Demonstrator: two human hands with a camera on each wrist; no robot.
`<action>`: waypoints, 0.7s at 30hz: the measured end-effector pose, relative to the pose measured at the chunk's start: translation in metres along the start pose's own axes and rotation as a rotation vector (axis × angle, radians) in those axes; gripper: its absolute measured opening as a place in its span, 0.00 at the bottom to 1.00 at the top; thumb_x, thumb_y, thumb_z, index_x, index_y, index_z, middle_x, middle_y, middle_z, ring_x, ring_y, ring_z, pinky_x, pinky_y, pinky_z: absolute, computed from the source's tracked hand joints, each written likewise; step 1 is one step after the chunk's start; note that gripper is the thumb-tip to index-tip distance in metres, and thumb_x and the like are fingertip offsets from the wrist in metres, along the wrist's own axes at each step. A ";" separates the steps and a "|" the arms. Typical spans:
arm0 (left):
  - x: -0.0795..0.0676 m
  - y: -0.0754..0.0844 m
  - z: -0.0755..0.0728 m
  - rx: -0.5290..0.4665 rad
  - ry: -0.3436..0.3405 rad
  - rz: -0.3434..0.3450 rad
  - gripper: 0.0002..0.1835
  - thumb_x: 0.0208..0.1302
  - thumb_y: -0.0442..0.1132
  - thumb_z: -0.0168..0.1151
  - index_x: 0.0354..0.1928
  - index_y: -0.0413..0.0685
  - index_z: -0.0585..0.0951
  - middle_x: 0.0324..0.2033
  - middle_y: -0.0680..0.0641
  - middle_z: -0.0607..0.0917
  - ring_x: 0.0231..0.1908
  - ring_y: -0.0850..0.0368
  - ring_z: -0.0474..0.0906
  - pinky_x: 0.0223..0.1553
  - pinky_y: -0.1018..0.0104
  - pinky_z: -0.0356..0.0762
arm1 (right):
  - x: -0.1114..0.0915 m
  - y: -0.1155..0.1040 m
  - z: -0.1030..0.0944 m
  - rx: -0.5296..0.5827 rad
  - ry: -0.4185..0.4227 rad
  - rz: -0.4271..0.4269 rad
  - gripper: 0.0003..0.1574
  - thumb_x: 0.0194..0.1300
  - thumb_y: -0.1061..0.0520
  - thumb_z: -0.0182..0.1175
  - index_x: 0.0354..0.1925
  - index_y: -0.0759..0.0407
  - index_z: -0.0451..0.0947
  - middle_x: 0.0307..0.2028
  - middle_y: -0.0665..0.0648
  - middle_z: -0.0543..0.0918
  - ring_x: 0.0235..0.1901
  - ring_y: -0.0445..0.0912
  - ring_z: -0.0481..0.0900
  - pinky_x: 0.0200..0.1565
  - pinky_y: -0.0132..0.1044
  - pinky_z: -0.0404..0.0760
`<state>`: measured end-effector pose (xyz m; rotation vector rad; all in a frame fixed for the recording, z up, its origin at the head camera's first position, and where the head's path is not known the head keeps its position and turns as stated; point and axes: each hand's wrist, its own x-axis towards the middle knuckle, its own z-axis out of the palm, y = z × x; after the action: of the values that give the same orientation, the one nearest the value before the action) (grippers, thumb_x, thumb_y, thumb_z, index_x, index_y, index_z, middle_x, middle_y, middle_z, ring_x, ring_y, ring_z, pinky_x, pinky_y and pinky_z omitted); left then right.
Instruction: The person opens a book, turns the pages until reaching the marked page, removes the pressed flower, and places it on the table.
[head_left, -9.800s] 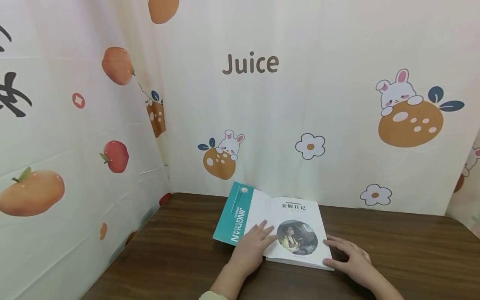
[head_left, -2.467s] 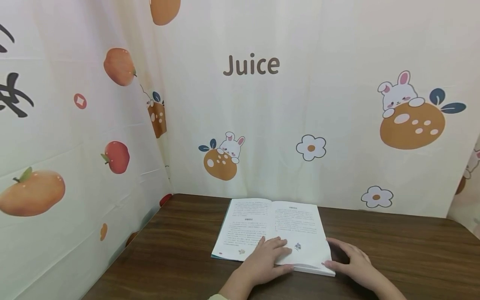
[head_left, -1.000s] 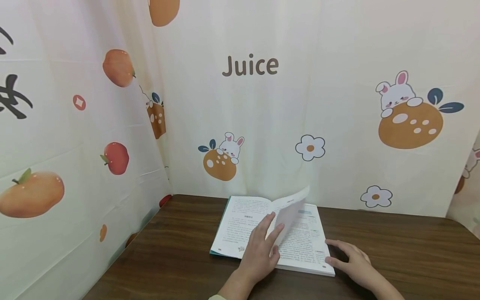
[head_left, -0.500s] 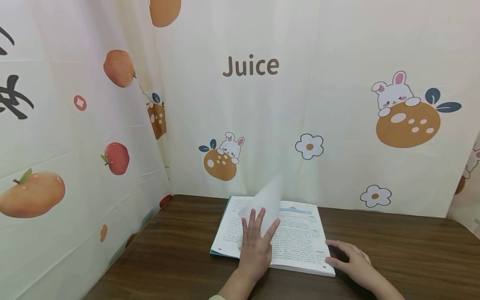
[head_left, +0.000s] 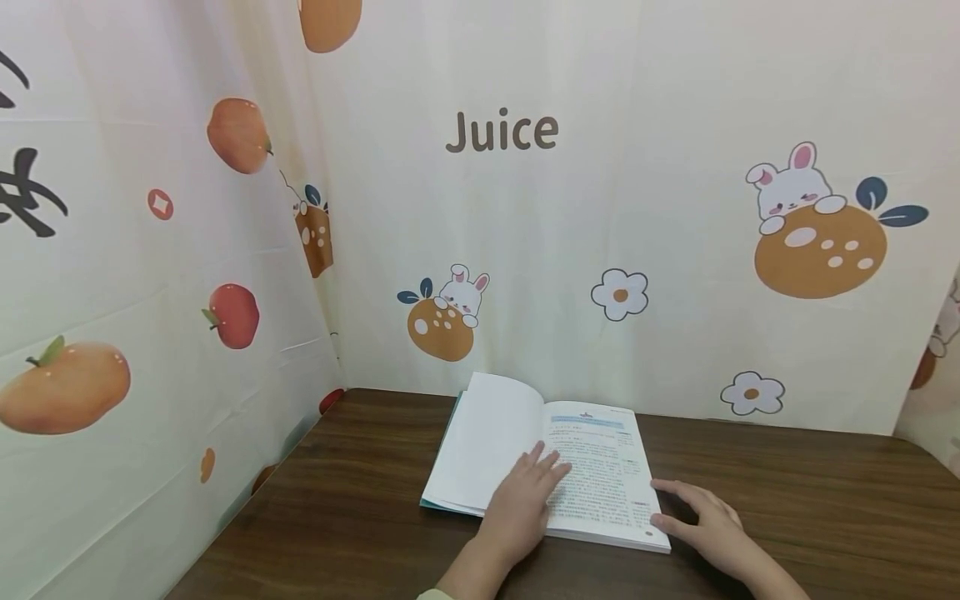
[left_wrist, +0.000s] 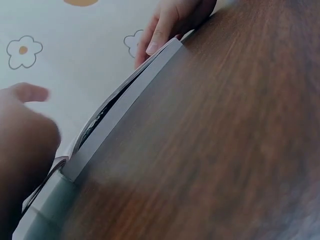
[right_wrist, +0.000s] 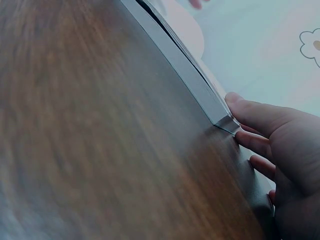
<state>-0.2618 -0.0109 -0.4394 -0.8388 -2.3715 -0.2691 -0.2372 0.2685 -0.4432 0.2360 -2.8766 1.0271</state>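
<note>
An open book [head_left: 600,479] lies on the dark wooden table, its teal cover edge peeking out at the left. The left page [head_left: 487,433] looks white and bare, with its far end raised; the right page carries printed text and a blue heading band. My left hand [head_left: 516,510] is over the lower middle of the book with fingers spread, close to the gutter. At the book's right edge, my right hand [head_left: 708,529] holds the lower corner. In the right wrist view its thumb [right_wrist: 240,106] is on the upper page edge, fingers along the side below.
The brown table [head_left: 337,500] stretches out on both sides of the book. Behind it hangs a pale curtain [head_left: 540,225] with printed fruit, rabbits, flowers and the word Juice. A similar fruit-print curtain [head_left: 165,275] stands along the left.
The text page that rose under my left hand has turned over to the left and lies there. My left hand has come back toward the gutter. The right hand has stayed at the edge.
</note>
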 end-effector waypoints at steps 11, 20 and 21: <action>-0.004 0.004 -0.002 -0.143 -0.238 0.020 0.17 0.68 0.46 0.51 0.57 0.62 0.76 0.58 0.58 0.73 0.62 0.60 0.64 0.59 0.51 0.65 | 0.001 0.000 -0.001 -0.016 -0.019 0.006 0.38 0.58 0.40 0.61 0.59 0.60 0.70 0.59 0.73 0.66 0.58 0.70 0.56 0.48 0.69 0.49; -0.005 0.005 -0.002 -0.227 -0.401 -0.041 0.24 0.67 0.60 0.43 0.62 0.64 0.71 0.65 0.55 0.66 0.65 0.57 0.58 0.62 0.47 0.56 | 0.000 0.001 0.000 0.007 -0.009 -0.023 0.37 0.58 0.41 0.61 0.59 0.59 0.70 0.59 0.72 0.67 0.58 0.70 0.56 0.48 0.69 0.48; -0.005 0.005 -0.002 -0.227 -0.411 -0.045 0.25 0.67 0.61 0.43 0.61 0.64 0.72 0.65 0.55 0.66 0.65 0.57 0.58 0.63 0.47 0.55 | -0.001 0.002 -0.001 0.014 -0.010 -0.029 0.37 0.57 0.41 0.61 0.59 0.59 0.70 0.59 0.72 0.67 0.58 0.70 0.56 0.48 0.69 0.48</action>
<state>-0.2550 -0.0101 -0.4406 -1.0268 -2.7819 -0.4249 -0.2367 0.2707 -0.4441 0.2838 -2.8674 1.0439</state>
